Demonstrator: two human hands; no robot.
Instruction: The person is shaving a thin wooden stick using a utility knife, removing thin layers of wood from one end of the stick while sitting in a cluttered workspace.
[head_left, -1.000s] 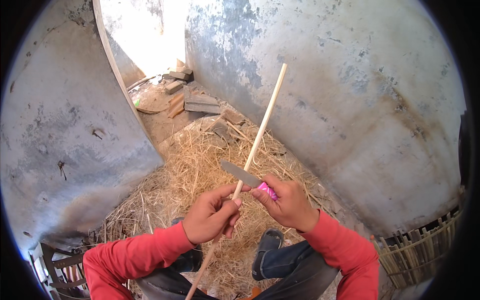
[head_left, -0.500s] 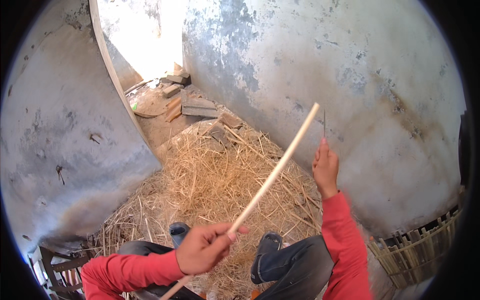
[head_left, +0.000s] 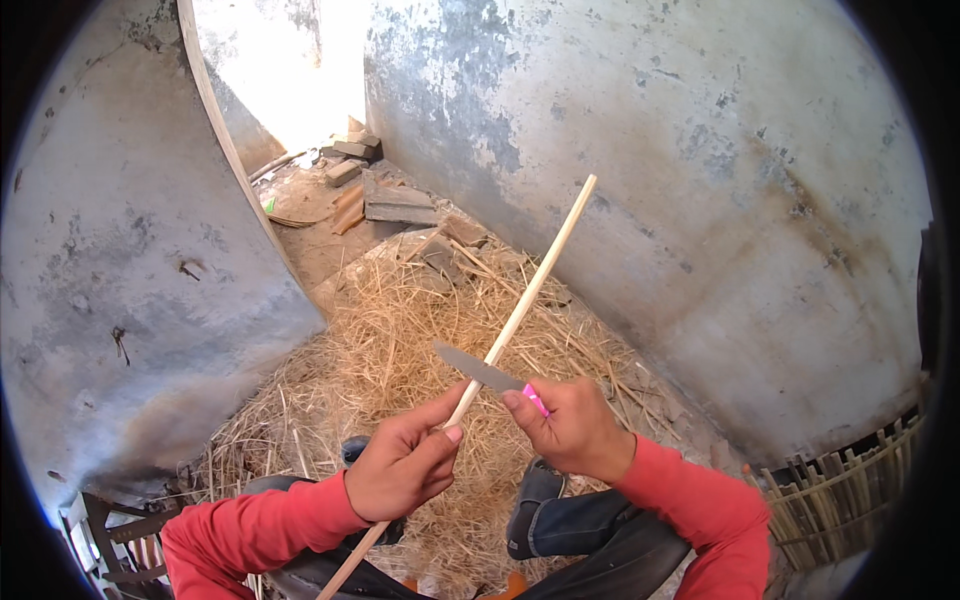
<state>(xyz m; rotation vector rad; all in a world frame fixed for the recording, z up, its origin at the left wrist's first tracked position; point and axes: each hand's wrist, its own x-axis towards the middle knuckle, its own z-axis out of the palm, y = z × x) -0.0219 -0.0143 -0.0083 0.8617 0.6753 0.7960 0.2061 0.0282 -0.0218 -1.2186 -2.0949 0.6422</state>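
Note:
A long, pale wooden stick slants from the lower left up to the right, in front of my body. My left hand is closed round its lower part, thumb and forefinger pinching it. My right hand grips a knife by its pink handle, most of which my fingers hide. The knife's grey blade lies across the stick, just above my left hand, its tip pointing left. The stick's lower end runs down past my left wrist toward the bottom edge.
Straw-like shavings cover the floor before me. Weathered walls stand on the right and left. Bricks and blocks lie near the bright doorway. A slatted bamboo basket stands at the lower right, a dark wooden frame at the lower left.
My right hand has come down and to the left with the knife, bringing the blade onto the stick. The stick's upper end has shifted left and slightly up.

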